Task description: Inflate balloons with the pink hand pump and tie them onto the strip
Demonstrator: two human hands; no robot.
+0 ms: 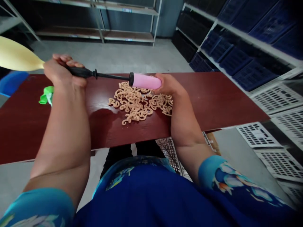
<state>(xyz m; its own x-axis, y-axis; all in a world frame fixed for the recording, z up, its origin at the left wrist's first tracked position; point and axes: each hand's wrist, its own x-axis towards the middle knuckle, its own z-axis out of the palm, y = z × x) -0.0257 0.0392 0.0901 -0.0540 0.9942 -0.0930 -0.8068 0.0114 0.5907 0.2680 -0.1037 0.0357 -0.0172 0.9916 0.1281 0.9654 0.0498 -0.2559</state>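
Stretched between my hands is a balloon pump with a pink barrel (145, 81), a black rod and a black grip. My left hand (65, 69) is closed round the black grip at its left end. A yellow balloon (17, 54), swollen with air, extends left from that hand; its neck is hidden in my fingers. My right hand (169, 83) wraps the far end of the pink barrel. The rod shows drawn out between grip and barrel. Beneath the pump, a loose heap of curly beige strands (134, 104) lies on the dark red table (213, 101).
Limp green balloons (46, 94) lie on the table behind my left forearm. A blue rounded object (13, 83) shows at the far left edge. Metal shelves (127, 36) stand beyond the table. Blue crates (243, 71) and white crates (281, 97) line the right side.
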